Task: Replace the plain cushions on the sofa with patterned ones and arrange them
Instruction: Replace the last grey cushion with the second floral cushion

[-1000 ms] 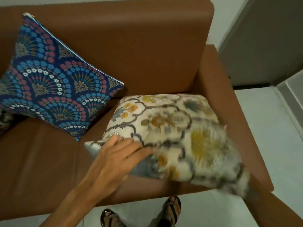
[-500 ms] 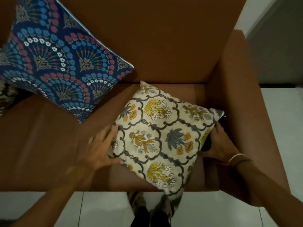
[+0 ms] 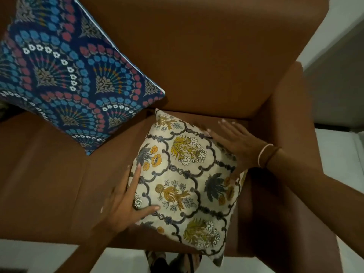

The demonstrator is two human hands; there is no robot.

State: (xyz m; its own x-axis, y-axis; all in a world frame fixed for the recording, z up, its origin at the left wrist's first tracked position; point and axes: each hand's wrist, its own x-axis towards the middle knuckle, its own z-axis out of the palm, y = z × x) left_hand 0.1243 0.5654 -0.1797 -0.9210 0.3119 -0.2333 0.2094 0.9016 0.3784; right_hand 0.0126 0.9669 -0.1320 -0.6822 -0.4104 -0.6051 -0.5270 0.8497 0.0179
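Note:
A cream cushion (image 3: 183, 186) with yellow and grey flowers lies on the right end of the brown sofa seat (image 3: 45, 174), one corner hanging past the front edge. My left hand (image 3: 126, 201) grips its left edge, thumb on top and fingers along the side. My right hand (image 3: 234, 142) lies flat with spread fingers on the cushion's upper right edge, near the backrest. A dark blue cushion (image 3: 72, 71) with red and blue fan motifs leans against the backrest at the upper left.
The sofa's right armrest (image 3: 291, 119) runs close beside the cream cushion. A bit of another patterned cushion (image 3: 2, 110) shows at the far left edge. Pale floor tiles (image 3: 340, 160) lie to the right, and my feet (image 3: 173, 262) stand below the seat front.
The cream cushion has turned and slid toward the backrest. My right hand has moved from its right corner up to the top right edge. The camera has come closer.

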